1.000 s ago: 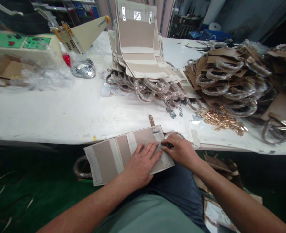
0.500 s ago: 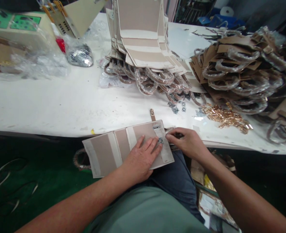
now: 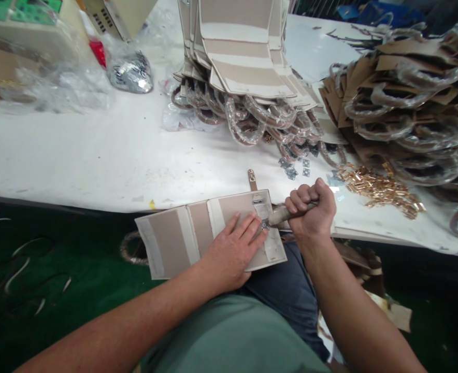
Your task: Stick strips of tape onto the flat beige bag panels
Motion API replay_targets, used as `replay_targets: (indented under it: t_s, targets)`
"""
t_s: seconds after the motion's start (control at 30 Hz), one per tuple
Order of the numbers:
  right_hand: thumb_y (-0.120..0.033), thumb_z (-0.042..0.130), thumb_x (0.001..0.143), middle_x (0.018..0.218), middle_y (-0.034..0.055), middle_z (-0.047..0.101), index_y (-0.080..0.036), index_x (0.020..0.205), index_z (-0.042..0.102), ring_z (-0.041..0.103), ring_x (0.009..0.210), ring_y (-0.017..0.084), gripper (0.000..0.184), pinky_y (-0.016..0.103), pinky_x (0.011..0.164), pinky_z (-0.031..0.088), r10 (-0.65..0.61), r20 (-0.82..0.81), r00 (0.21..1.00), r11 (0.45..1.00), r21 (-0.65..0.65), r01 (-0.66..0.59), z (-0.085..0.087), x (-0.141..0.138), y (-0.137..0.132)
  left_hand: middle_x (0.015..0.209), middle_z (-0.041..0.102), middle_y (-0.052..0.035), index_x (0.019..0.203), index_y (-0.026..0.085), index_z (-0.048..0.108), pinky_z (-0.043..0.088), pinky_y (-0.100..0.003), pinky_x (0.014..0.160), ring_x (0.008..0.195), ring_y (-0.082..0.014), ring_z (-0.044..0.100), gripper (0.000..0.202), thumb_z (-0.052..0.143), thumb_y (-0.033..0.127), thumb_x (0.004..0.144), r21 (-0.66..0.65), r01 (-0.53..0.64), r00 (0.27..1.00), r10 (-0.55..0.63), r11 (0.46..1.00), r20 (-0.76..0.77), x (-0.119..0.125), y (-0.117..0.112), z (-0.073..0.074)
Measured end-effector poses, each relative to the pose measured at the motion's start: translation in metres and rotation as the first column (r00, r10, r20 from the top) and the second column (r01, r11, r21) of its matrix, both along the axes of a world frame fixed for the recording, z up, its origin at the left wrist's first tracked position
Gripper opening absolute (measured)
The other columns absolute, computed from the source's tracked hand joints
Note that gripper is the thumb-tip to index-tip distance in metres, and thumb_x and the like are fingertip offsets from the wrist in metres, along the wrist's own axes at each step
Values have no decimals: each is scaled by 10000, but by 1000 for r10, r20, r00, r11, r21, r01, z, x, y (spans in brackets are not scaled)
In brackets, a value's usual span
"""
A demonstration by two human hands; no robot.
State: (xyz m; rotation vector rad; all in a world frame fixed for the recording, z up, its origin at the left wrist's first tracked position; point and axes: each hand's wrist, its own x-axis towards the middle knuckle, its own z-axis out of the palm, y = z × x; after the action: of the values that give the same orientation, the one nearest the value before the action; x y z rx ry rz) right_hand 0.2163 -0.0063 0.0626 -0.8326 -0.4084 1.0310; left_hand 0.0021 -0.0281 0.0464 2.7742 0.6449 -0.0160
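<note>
Here we go: my left hand (image 3: 232, 254) pins the beige bag panel (image 3: 162, 243) flat across my lap, and my right hand (image 3: 312, 207) fists a wooden-handled tool (image 3: 281, 215), its tip right at a small metal fitting (image 3: 265, 224).

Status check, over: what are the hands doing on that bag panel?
Left hand flat on bag panel. Right hand fisted round pale-handled tool, tip at metal fitting. Strap tab lying just past panel's far edge.

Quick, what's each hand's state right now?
Left hand: open, lying flat on a beige bag panel.
Right hand: closed in a fist, holding a pale-handled tool.
</note>
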Motion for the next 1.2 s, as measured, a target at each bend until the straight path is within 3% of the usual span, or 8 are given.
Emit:
replay_targets:
  t_s: [0.23, 0.43, 0.5, 0.67, 0.87, 1.03, 1.1, 1.2]
  targets:
    - [-411, 695, 898, 550, -83, 365, -226, 621, 393, 318, 401, 72, 450, 221, 378, 285, -18, 326, 945, 996, 84, -10, 5, -26, -9, 1668, 274, -240, 1555, 114, 358, 40, -553, 1283, 1567, -381, 183, 970, 790, 392, 733, -12, -2, 999, 2, 1000, 40, -1, 2, -2]
    - [-428, 649, 954, 579, -27, 478, -209, 581, 477, 436, 545, 115, 465, 277, 554, 374, 97, 850, 517, 977, 18, -213, 10, -46, -21, 1649, 312, -220, 1541, 141, 371, 56, -531, 1292, 1560, -367, 205, 953, 789, 343, 708, 9, -47, 993, 46, 999, 107, -2, -2, -6]
    - [-437, 638, 960, 558, -29, 476, -212, 574, 476, 427, 534, 118, 476, 280, 553, 367, 125, 862, 492, 974, -12, -227, 12, -45, -20, 1655, 292, -221, 1532, 153, 384, 75, -528, 1289, 1563, -380, 191, 967, 810, 344, 685, 22, -74, 990, 71, 997, 122, -3, -4, -9]
    - [-452, 605, 985, 527, -35, 467, -227, 574, 452, 410, 467, 119, 493, 284, 496, 341, 95, 776, 623, 982, 29, -186, 22, -42, -16, 1661, 268, -227, 1529, 172, 396, 83, -550, 1274, 1563, -417, 168, 989, 844, 390, 674, 44, -105, 987, 99, 993, 124, -3, -8, -11]
    - [-351, 605, 974, 561, -27, 460, -209, 562, 468, 419, 532, 117, 457, 283, 552, 349, 169, 918, 360, 917, -12, -400, 34, -57, -19, 1650, 303, -226, 1507, 156, 430, 95, -569, 1269, 1547, -421, 203, 962, 832, 381, 663, 22, -107, 986, 103, 994, 134, -1, -7, -10]
    - [-269, 604, 944, 566, -26, 470, -204, 566, 459, 427, 534, 111, 410, 281, 557, 345, 146, 969, 197, 852, -22, -523, 24, -56, -18, 1621, 375, -208, 1512, 128, 428, 128, -550, 1272, 1498, -412, 305, 933, 789, 320, 673, 15, -94, 982, 90, 996, 166, 1, -7, -13]
    - [-287, 613, 943, 571, -19, 489, -205, 564, 474, 443, 540, 117, 412, 285, 561, 358, 162, 964, 211, 855, -30, -517, 20, -51, -17, 1623, 369, -213, 1518, 126, 421, 129, -546, 1274, 1506, -413, 291, 940, 794, 326, 678, 20, -105, 980, 100, 994, 171, 0, -7, -12]
    - [-370, 620, 958, 555, -20, 481, -216, 559, 478, 447, 509, 124, 451, 283, 516, 373, 220, 878, 426, 913, -32, -406, 23, -42, -14, 1644, 321, -230, 1511, 145, 432, 110, -556, 1274, 1541, -423, 223, 953, 830, 360, 673, 28, -98, 983, 92, 995, 162, -3, -7, -9]
